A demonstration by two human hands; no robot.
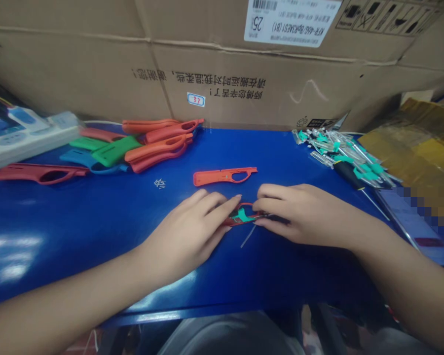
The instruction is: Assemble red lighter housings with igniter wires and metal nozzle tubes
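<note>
Your left hand (198, 224) is clamped on the red shell's (238, 223) left end, your right hand (299, 212) pinched at its right; the shell sits between them, near the surface's (96, 222) middle. Risk: uneven finger pressure could pop the green part (243, 215) out. The clear strip (248, 236) juts nearward; a right-hand slip could snag it. Screws (160, 184), loose farther left, could scatter if knocked.

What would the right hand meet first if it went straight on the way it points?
Most likely the left hand, just across the red shell that both hold; exact depth is unclear.
</note>
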